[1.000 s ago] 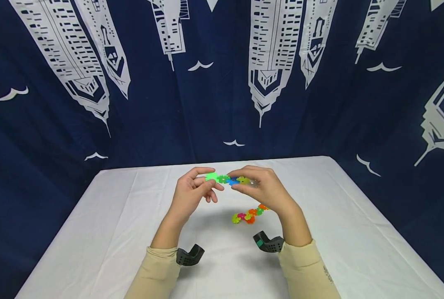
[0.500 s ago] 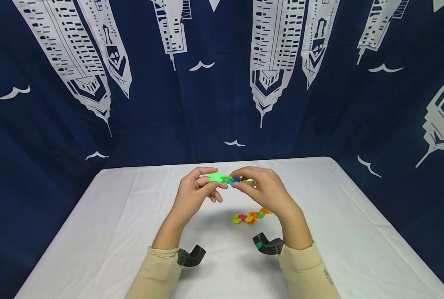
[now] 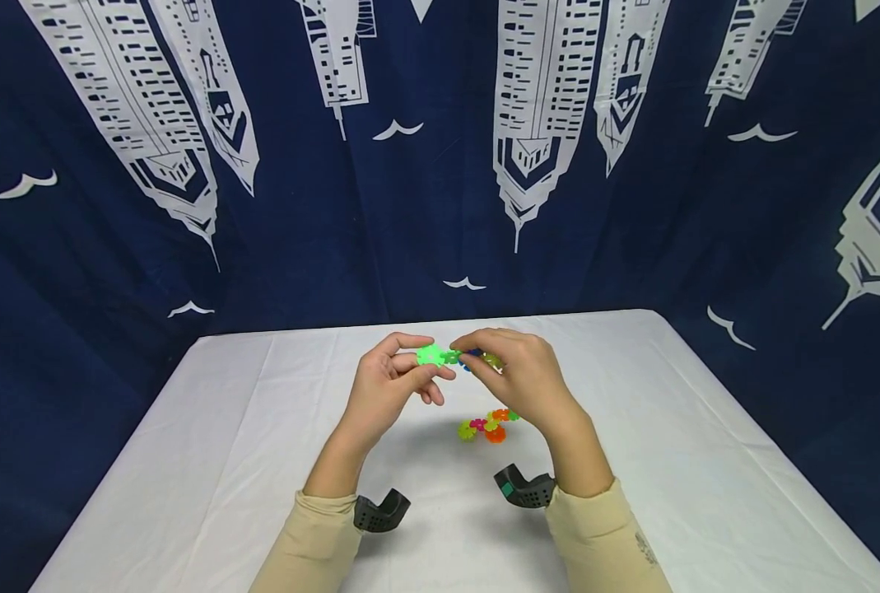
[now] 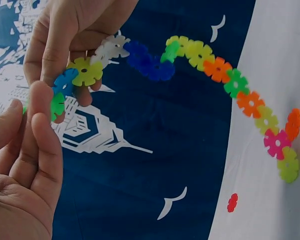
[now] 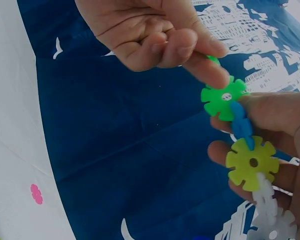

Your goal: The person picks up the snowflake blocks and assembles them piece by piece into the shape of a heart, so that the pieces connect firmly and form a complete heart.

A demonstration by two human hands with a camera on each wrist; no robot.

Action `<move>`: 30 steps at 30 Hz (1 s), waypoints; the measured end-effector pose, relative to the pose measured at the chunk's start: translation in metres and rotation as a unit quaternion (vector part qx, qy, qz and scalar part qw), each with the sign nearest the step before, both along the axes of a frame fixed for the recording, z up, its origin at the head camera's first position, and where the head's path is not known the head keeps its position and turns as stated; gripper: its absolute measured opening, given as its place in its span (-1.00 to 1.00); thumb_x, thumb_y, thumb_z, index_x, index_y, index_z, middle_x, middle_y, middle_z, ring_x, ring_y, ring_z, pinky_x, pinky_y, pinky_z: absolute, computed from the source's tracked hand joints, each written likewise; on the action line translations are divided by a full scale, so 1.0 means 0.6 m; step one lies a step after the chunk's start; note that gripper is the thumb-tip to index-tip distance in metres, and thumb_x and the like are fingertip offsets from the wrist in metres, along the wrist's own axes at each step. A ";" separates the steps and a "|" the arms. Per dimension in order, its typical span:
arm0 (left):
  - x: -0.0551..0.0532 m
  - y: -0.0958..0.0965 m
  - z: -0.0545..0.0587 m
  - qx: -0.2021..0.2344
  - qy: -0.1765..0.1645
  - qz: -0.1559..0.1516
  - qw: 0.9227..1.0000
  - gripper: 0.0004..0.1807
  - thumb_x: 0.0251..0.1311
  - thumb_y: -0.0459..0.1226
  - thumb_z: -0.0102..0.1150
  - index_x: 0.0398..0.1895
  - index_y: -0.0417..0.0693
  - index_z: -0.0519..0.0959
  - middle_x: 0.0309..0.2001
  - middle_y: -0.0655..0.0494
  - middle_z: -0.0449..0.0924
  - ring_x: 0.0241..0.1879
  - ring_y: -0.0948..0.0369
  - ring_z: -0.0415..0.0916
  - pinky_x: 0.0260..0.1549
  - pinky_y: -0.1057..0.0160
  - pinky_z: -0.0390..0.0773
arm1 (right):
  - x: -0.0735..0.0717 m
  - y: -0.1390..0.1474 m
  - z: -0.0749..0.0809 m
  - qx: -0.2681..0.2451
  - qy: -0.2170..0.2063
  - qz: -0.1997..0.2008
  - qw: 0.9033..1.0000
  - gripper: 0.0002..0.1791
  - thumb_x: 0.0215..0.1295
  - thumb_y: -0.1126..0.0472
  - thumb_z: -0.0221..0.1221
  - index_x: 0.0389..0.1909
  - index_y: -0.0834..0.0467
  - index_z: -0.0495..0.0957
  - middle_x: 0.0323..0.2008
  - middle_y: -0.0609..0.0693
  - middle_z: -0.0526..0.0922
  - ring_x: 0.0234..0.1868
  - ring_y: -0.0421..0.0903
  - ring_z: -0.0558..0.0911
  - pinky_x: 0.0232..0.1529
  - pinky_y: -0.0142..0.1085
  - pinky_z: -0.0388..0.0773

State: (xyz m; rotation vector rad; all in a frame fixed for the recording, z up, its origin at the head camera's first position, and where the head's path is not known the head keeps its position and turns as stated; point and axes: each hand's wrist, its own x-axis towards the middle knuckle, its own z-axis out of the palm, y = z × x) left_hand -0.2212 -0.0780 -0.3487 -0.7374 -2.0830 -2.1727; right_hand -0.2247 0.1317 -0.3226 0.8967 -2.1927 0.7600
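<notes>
A long chain of flower-shaped plastic discs (image 4: 217, 69), in several colours, runs from both hands. In the head view my left hand (image 3: 384, 383) pinches a bright green disc (image 3: 430, 355) at the chain's end between thumb and index finger. My right hand (image 3: 528, 371) pinches the chain just beside it; in the right wrist view its thumb and fingers are at a green disc (image 5: 223, 97) and a blue disc (image 5: 242, 122). A yellow disc (image 5: 252, 163) and white ones follow below. The chain's far end, with a pink disc (image 4: 277, 144), hangs over the table; whether it touches is unclear.
A white-covered table (image 3: 188, 461) lies under the hands. Behind it hangs a dark blue cloth (image 3: 410, 222) with white building prints. A small red flower shape (image 4: 232, 203) shows on the white cloth. Black wrist mounts (image 3: 382, 511) sit at both sleeves.
The right hand has shifted slightly left along the chain, closer to the green discs. The hanging part has swung a little; the left hand has moved slightly right, still pinching its disc.
</notes>
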 end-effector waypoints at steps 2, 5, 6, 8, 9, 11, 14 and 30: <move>0.001 0.000 0.000 0.004 0.002 0.001 1.000 -0.62 0.30 -0.38 0.24 0.14 -0.21 0.42 -0.29 0.00 0.79 -0.56 0.15 0.68 -0.43 0.30 0.63 | -0.001 -0.002 -0.001 -0.007 0.012 0.006 1.000 -0.88 0.21 0.24 0.39 -0.24 0.01 0.73 -0.28 -0.15 0.80 -0.38 -0.22 0.68 -0.39 -0.32 0.58; 0.003 0.000 0.001 0.008 0.008 0.000 1.000 -0.62 0.30 -0.38 0.24 0.13 -0.23 0.41 -0.29 -0.01 0.80 -0.55 0.14 0.68 -0.43 0.29 0.64 | -0.002 -0.004 -0.002 -0.019 0.019 0.018 0.999 -0.88 0.19 0.26 0.39 -0.26 0.03 0.73 -0.30 -0.14 0.80 -0.40 -0.22 0.66 -0.42 -0.29 0.58; 0.004 0.001 0.001 0.011 0.010 0.000 1.000 -0.62 0.30 -0.38 0.24 0.13 -0.24 0.41 -0.28 -0.04 0.79 -0.55 0.14 0.68 -0.43 0.29 0.64 | -0.003 -0.005 -0.002 -0.023 0.022 0.021 0.999 -0.88 0.19 0.27 0.39 -0.27 0.03 0.73 -0.31 -0.14 0.80 -0.42 -0.23 0.65 -0.43 -0.30 0.56; 0.005 0.003 0.001 0.014 0.013 -0.001 1.000 -0.60 0.30 -0.39 0.24 0.14 -0.28 0.39 -0.27 -0.11 0.79 -0.55 0.14 0.69 -0.43 0.28 0.65 | -0.003 -0.005 -0.003 -0.031 0.023 0.027 0.999 -0.87 0.18 0.29 0.39 -0.27 0.04 0.73 -0.32 -0.14 0.80 -0.42 -0.23 0.64 -0.43 -0.30 0.56; 0.006 0.004 0.001 0.014 0.014 -0.001 1.000 -0.60 0.30 -0.38 0.24 0.14 -0.29 0.39 -0.26 -0.12 0.78 -0.55 0.14 0.69 -0.43 0.29 0.65 | -0.003 -0.005 -0.003 -0.034 0.021 0.029 0.999 -0.87 0.18 0.30 0.39 -0.27 0.04 0.73 -0.32 -0.14 0.80 -0.42 -0.23 0.64 -0.43 -0.30 0.56; 0.005 0.006 0.000 0.018 0.015 0.001 1.000 -0.60 0.30 -0.38 0.24 0.14 -0.28 0.39 -0.26 -0.13 0.78 -0.55 0.14 0.69 -0.43 0.29 0.65 | -0.004 -0.006 -0.003 -0.037 0.013 0.030 0.999 -0.88 0.19 0.29 0.39 -0.27 0.05 0.72 -0.32 -0.13 0.79 -0.41 -0.23 0.63 -0.42 -0.31 0.56; 0.004 0.008 -0.001 0.018 0.016 0.008 1.000 -0.62 0.31 -0.37 0.23 0.14 -0.24 0.40 -0.27 -0.06 0.79 -0.56 0.15 0.68 -0.44 0.29 0.65 | -0.005 -0.006 -0.004 -0.039 -0.006 0.032 0.999 -0.89 0.21 0.28 0.37 -0.26 0.06 0.71 -0.31 -0.13 0.78 -0.38 -0.22 0.64 -0.36 -0.33 0.58; -0.010 -0.004 -0.012 0.001 0.010 -0.002 1.000 -0.63 0.34 -0.32 0.22 0.18 -0.10 0.46 -0.32 0.21 0.77 -0.56 0.17 0.65 -0.43 0.32 0.61 | -0.013 -0.002 -0.010 -0.072 -0.056 0.063 0.994 -0.88 0.21 0.27 0.38 -0.24 0.06 0.69 -0.29 -0.14 0.76 -0.33 -0.26 0.66 -0.24 -0.37 0.67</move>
